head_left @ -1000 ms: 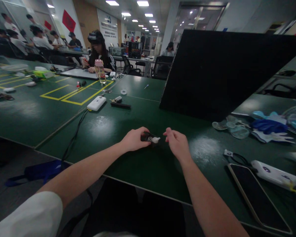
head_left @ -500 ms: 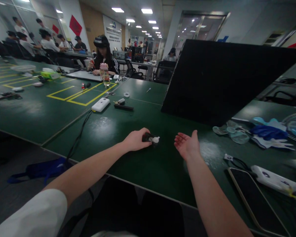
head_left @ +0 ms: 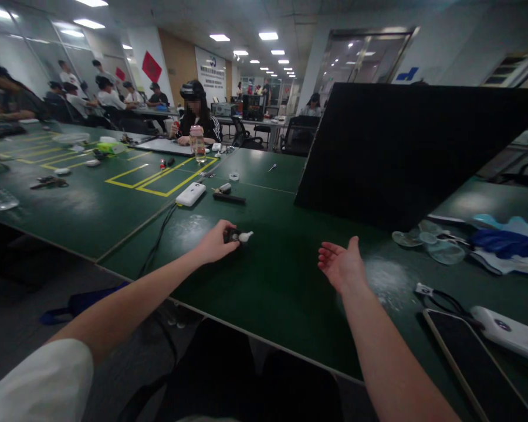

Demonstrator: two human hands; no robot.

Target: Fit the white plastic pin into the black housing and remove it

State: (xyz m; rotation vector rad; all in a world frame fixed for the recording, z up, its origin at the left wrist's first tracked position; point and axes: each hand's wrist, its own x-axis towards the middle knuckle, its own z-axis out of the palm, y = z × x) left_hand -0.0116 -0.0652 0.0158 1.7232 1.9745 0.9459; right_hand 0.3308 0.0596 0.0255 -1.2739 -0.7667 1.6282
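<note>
My left hand [head_left: 215, 241] is closed around a small dark object with a white tip [head_left: 245, 237]. The white part tapers like a nozzle and points to the right; fingers cover most of the dark body, so its kind is unclear. Thumb and fingers grip it from the left, low over the green table [head_left: 273, 281]. Apart from it, on the right, my right hand [head_left: 341, 265] is open, palm turned inward, thumb up and fingers stretched out. Nothing is in that hand. A large black panel [head_left: 405, 152] stands tilted beyond it.
A white power bank [head_left: 190, 194] with a cable and a black bar [head_left: 229, 198] lie beyond my left hand. At the right are a phone [head_left: 479, 363], another white power bank [head_left: 510, 331] and blue-white gloves [head_left: 506, 243]. A person sits across, behind a pink-capped bottle [head_left: 198, 145].
My left hand has moved left with the dark, white-tipped object, widening the space between my hands. My right hand keeps its open pose. The view has shifted slightly.
</note>
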